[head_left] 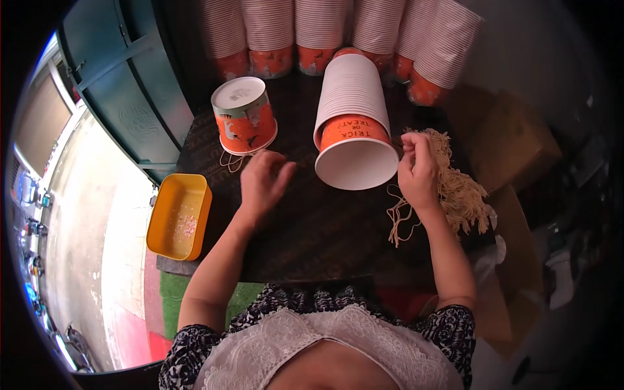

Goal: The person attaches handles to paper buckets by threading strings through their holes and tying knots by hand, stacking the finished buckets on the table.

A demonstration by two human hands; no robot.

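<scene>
An orange paper bucket (247, 127) stands upside down at the left of the dark table, with a thin string at its rim. Just below it is my left hand (265, 182), fingers loosely curled; what they hold, if anything, is too small to tell. A stack of white and orange buckets (354, 104) lies on its side, its open mouth facing me. Beside that mouth, my right hand (418, 170) has its fingertips pressed together, and their contents cannot be made out. Under and behind my right wrist lies a bundle of cream strings (458, 188), some strands trailing left.
Several tall wrapped stacks of buckets (320, 26) line the back. A yellow tray (203, 214) with small pink and white bits sits at the table's left edge. Cardboard (517, 140) is at the right. A green metal door (123, 78) stands open at the left.
</scene>
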